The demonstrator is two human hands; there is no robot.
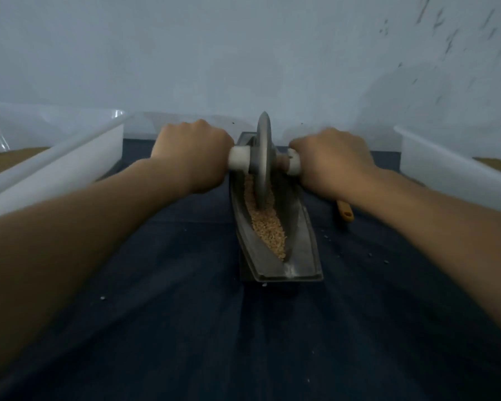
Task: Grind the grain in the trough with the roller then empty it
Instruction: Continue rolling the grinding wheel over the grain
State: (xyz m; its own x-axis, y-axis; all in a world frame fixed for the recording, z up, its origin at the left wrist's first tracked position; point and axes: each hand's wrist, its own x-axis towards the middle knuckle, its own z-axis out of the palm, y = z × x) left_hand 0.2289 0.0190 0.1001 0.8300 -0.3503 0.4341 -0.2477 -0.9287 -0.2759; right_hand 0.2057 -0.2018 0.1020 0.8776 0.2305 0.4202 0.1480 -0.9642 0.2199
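Tan grain (265, 224) in metal trough (301, 241)

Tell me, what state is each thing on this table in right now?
Roller: upright, disc standing in the grain.
Left hand: grips its left handle.
Right hand: grips its right handle.
Trough: flat on the dark cloth, not emptied.
Left bin: holds brownish material.
Right bin: holds brownish material.
Yellow-handled tool: lying on the cloth, partly hidden.
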